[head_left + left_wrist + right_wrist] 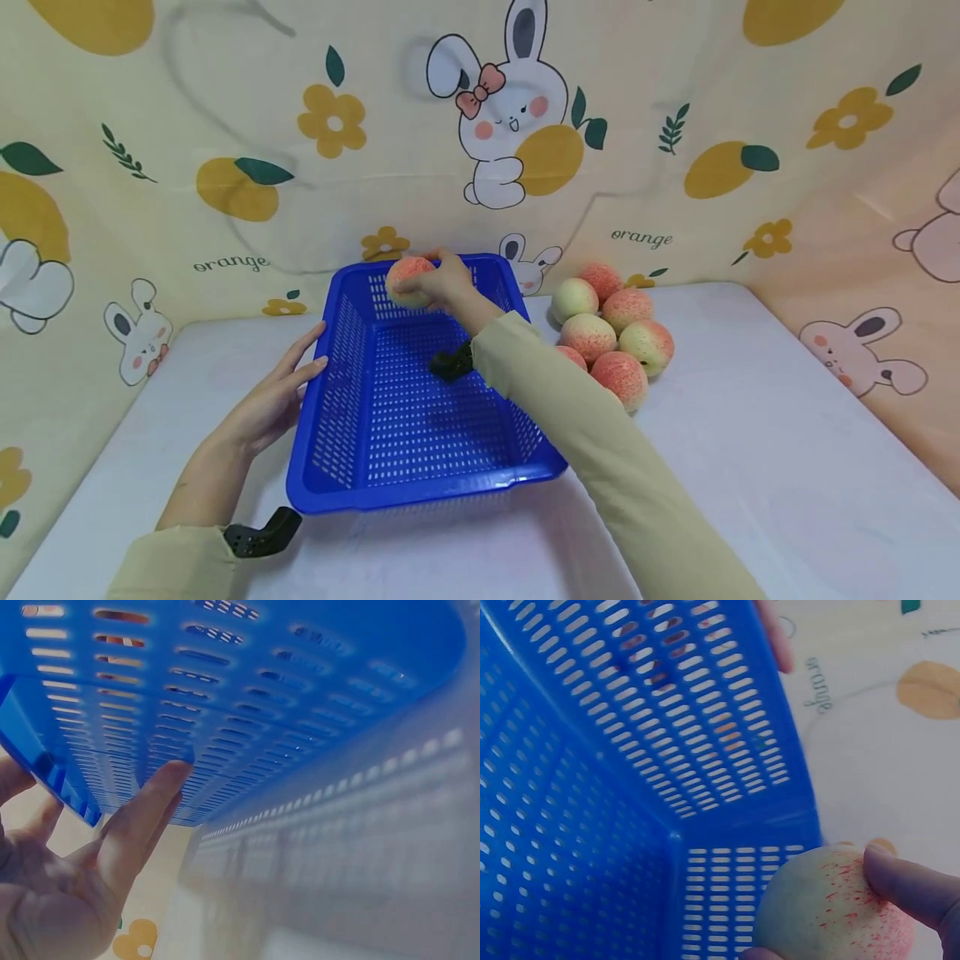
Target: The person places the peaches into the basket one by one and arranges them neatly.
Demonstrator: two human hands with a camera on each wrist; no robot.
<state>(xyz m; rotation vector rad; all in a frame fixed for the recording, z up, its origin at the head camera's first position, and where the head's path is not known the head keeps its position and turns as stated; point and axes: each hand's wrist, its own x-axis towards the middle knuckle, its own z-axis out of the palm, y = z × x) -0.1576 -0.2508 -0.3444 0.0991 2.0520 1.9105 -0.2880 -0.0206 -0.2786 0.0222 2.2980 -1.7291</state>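
Note:
A blue plastic basket (442, 408) with slotted walls stands on the white-covered table. My right hand (450, 287) holds a red-speckled pale peach (407, 282) over the basket's far end, near its far left corner. In the right wrist view the thumb lies across the peach (829, 907), with another fingertip at its lower edge. My left hand (270, 396) is at the basket's left side, fingers extended and fingertips at the rim. From the left wrist, fingers (154, 814) of that hand show against the outer slotted wall (217, 742).
To the right of the basket several peaches (588, 337) sit in a close cluster, some partly behind the right sleeve (600, 433). A printed cloth backdrop (405, 150) with rabbits and oranges rises behind the table (750, 400). Black wrist devices (262, 533) show at both cuffs.

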